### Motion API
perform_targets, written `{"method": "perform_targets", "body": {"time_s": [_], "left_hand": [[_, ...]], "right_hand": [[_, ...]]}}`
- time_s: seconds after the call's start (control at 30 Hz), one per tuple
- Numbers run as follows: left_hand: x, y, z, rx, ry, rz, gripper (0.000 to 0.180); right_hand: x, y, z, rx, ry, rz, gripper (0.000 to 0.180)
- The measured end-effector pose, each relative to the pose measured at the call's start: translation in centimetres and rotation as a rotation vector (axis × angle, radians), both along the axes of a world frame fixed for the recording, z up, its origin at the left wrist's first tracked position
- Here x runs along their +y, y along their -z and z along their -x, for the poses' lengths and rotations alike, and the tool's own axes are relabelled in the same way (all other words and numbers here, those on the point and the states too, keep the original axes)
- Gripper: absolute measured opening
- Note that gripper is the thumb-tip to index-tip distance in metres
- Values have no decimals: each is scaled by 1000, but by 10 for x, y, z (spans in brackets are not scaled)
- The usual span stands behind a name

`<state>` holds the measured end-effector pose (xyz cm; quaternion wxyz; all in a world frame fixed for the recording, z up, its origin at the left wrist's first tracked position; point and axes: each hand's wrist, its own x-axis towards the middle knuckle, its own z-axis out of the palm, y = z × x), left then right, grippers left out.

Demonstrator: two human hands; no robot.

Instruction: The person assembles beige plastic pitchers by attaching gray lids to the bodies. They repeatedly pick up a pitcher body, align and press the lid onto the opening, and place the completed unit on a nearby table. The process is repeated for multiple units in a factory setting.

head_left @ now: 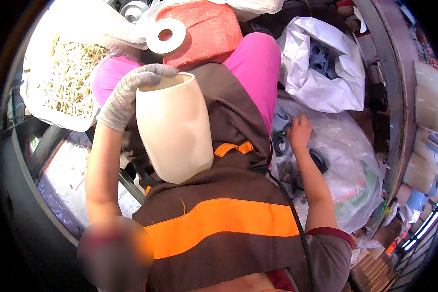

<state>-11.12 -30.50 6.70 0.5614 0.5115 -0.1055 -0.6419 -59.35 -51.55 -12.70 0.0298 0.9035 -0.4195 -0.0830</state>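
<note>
Apron (228,258) | cream vessel (176,131) | mouth forward | long axis leaning slightly left

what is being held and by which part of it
The gloved left hand holds the cream vessel by its rim. Whether the right hand, near the gray parts, grips anything cannot be told.
</note>
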Motion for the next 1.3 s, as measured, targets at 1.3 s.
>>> {"method": "perform_targets", "body": {"time_s": [1.3], "left_hand": [[20,35,13,40,-120,225,28]], "right_hand": [[44,-216,-309,-1177,518,-1771,15]]}}
